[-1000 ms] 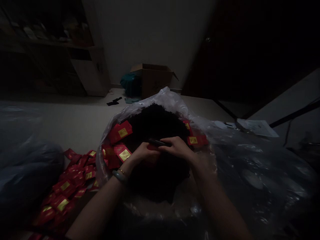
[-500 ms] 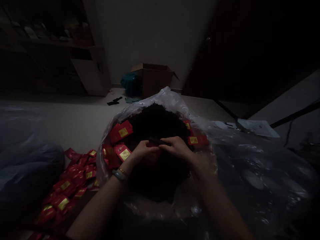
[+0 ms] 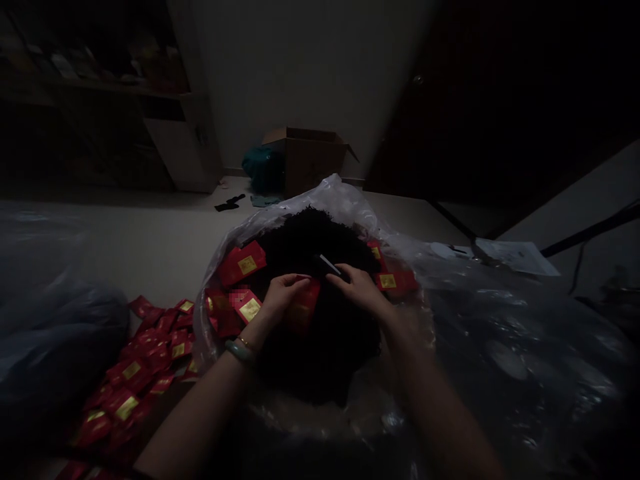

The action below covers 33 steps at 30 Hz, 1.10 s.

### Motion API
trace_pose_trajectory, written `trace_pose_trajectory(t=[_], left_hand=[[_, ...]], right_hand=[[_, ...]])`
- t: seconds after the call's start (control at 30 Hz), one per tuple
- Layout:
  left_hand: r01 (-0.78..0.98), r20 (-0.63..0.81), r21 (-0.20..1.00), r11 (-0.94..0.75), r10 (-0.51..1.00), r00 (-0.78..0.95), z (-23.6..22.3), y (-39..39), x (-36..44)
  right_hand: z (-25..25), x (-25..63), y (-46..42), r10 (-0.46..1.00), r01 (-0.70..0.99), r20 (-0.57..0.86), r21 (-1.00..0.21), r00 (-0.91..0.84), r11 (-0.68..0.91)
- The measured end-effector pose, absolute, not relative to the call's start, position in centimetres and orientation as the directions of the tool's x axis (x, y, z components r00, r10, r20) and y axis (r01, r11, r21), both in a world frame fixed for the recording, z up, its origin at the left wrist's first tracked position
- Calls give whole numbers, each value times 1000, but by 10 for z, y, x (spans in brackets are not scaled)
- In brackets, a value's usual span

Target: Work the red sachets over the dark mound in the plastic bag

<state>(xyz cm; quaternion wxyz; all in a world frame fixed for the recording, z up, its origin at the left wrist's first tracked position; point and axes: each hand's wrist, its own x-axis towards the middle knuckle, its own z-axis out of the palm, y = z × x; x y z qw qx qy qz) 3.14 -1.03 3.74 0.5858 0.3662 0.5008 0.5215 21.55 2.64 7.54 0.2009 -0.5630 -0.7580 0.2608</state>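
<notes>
My left hand [image 3: 276, 298] is closed, pinching a red packet [image 3: 306, 305] by its upper edge. In my right hand [image 3: 361, 289] is a slim dark bar with a pale edge [image 3: 329, 265]; its exact kind is too dark to make out. The bar is apart from the packet, up and to the right of it. Both hands are over a heap of black, shredded-looking loose material [image 3: 305, 233] inside a large clear plastic bag [image 3: 336, 190]. Red packets with gold labels [image 3: 245, 262] lie on the heap's left side, and more red packets [image 3: 397, 281] are on its right.
A pile of red packets [image 3: 133, 373] lies at the lower left. Clear plastic sheeting [image 3: 500, 320] spreads on the right, and a dark plastic-covered bundle [image 3: 55, 333] stands at left. An open cardboard box [image 3: 315, 160] is against the wall beside a teal bag [image 3: 263, 167].
My right hand has drawn the dark bar off the packet's top edge and turned it, so its pale edge shows. The left hand has shifted slightly left and still holds the packet.
</notes>
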Motion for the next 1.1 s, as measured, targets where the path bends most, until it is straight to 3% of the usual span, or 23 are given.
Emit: trace_pose_trajectory(t=[0.2, 0.3, 0.5, 0.9, 1.0, 1.07, 1.1], left_hand=[[-282, -232, 938, 200, 969, -83, 38, -12, 35], [-344, -227, 920, 189, 971, -75, 39, -12, 36], [-345, -200, 922, 177, 979, -30, 43, -14, 36], [-245, -178, 953, 180, 984, 30, 38, -13, 34], [-85, -141, 987, 136, 988, -62, 38, -9, 30], [249, -89, 962, 117, 989, -121, 40, -9, 26], [473, -54, 874, 112, 990, -134, 41, -10, 24]], right_hand=[[61, 214, 26, 953, 871, -115, -449, -280, 201], [57, 212, 27, 951, 877, -123, -434, -283, 205], [60, 202, 26, 939, 637, 150, -701, -309, 322], [64, 198, 19, 942, 432, 84, -872, -326, 228], [66, 201, 23, 971, 305, 46, -945, -234, 118], [66, 204, 28, 995, 169, 39, -984, -92, 54], [66, 206, 31, 999, 97, 40, -994, -18, 41]])
